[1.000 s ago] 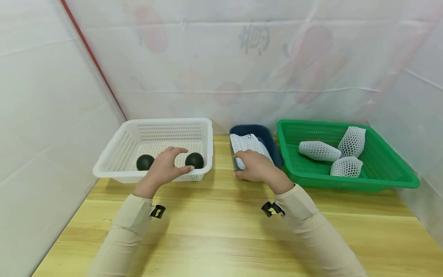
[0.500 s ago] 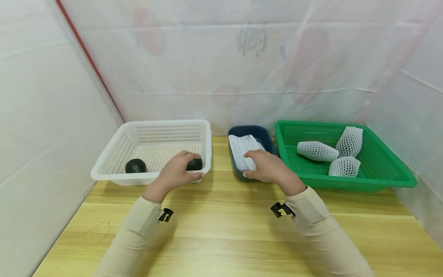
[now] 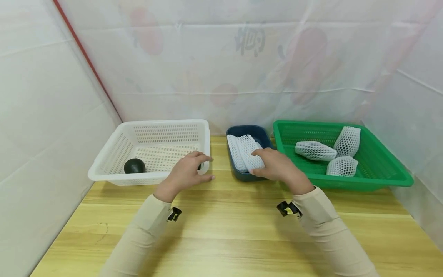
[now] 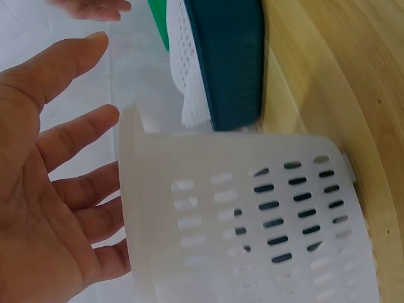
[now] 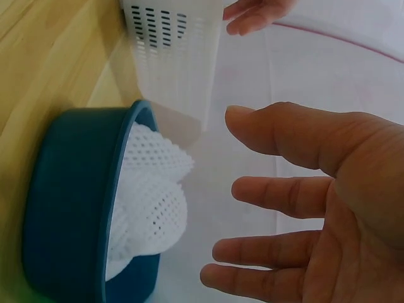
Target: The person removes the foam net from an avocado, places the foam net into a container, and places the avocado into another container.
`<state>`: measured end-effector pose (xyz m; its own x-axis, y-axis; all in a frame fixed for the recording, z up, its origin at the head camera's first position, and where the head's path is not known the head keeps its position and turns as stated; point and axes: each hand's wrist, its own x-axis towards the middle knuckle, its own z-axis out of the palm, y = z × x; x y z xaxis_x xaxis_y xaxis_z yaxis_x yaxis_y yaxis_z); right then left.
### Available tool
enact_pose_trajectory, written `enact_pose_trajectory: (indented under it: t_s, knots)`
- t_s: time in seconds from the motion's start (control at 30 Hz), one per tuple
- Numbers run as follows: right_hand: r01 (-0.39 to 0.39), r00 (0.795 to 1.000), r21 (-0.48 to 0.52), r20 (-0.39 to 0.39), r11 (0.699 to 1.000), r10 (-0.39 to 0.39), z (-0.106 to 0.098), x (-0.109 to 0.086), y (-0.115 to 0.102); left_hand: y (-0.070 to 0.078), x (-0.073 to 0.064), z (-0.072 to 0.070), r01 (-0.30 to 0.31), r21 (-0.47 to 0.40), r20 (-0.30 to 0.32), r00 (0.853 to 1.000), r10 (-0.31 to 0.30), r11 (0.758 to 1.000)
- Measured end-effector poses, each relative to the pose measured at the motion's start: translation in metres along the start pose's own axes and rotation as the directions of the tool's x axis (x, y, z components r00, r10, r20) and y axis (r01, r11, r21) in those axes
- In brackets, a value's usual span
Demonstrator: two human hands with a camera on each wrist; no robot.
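Observation:
My left hand (image 3: pixel 187 172) hovers over the front right corner of the white basket (image 3: pixel 173 122), thumb and fingers spread, holding nothing. A black rounded object (image 3: pixel 134 166) lies in the basket's front left part. Beneath my left hand a second dark object is almost hidden; the left wrist view shows it through the basket wall's slots. My right hand (image 3: pixel 277 166), its fingers apart and holding nothing, is over the right side of the small dark blue bin (image 3: pixel 246 177). White foam net sleeves (image 3: pixel 246 150) lie in that bin, close to the right fingertips.
A green basket (image 3: pixel 342 182) stands on the right, with several things around: three white-netted items (image 3: pixel 315 150) lie inside it. All containers rest on a wooden table (image 3: pixel 228 231). White sheeting (image 3: pixel 194 69) encloses the back and sides.
My left hand has moved right, covering most of the right-hand dark object. The left dark object has shifted left within the basket. My right hand has moved right over the blue bin.

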<state>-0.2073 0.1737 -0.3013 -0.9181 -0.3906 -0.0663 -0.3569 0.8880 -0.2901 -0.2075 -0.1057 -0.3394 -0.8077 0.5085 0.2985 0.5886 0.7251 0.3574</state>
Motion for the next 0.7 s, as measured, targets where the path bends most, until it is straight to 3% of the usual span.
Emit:
enact_pose_trajectory:
  t_s: [0.47, 0.7]
  knots:
    - [-0.041, 0.999, 0.006, -0.005, 0.999, 0.041, -0.006, -0.011, 0.016, 0.012, 0.013, 0.01, -0.1, 0.098, 0.002, 0.995, 0.1, 0.99]
    - [-0.07, 0.997, -0.023, -0.024, 0.997, 0.069, -0.007, -0.015, 0.028, 0.021, 0.018, 0.014, -0.133, 0.095, 0.0, 0.991, 0.134, 0.987]
